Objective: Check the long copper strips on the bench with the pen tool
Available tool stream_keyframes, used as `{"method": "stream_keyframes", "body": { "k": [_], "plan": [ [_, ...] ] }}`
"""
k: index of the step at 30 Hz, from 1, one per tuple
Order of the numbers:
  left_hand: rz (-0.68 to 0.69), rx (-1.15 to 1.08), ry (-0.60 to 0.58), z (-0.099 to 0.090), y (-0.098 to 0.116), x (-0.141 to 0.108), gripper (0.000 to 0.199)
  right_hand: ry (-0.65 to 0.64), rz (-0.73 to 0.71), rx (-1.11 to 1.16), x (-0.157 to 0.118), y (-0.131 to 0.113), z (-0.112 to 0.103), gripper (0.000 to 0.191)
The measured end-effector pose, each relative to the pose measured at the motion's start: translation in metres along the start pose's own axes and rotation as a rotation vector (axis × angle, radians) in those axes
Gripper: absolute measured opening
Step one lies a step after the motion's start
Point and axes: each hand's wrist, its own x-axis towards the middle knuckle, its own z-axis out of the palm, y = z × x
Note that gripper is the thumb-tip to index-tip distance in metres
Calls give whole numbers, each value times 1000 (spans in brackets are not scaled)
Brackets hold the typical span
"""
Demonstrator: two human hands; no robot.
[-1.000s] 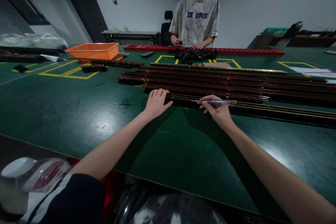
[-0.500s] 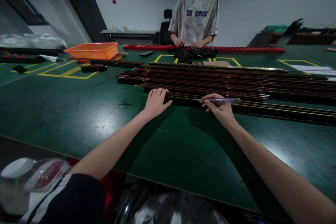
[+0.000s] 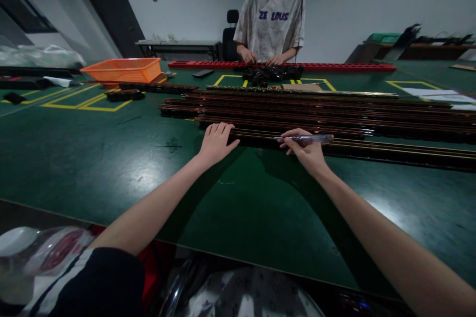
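My left hand lies over the left end of the nearest long dark strip, fingers stretched out and thumb apart on the near side. Its fingertips cover that end of the strip. In my right hand is a slim screwdriver with a clear purplish handle. The screwdriver lies almost level, its thin metal shaft pointing left along the strip. Whether the tip touches the strip I cannot tell. Directly behind both hands lies a stack of several similar long strips with coppery edges.
Across the green table a person handles a pile of black parts before a long red rail. An orange basket stands back left. White papers lie at right; a plastic bottle is lower left.
The whole view has shifted slightly, so things appear a little farther left. Both hands keep their places at the strip, and the screwdriver is still in my right hand.
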Motion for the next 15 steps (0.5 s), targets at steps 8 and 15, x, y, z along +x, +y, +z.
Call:
{"method": "stream_keyframes", "body": {
  "k": [8, 15],
  "plan": [
    [21, 40, 4, -2, 1, -1, 47, -17, -4, -7, 2, 3, -1, 23],
    [98, 54, 45, -5, 6, 0, 44, -89, 25, -2, 0, 6, -5, 20]
  ]
}}
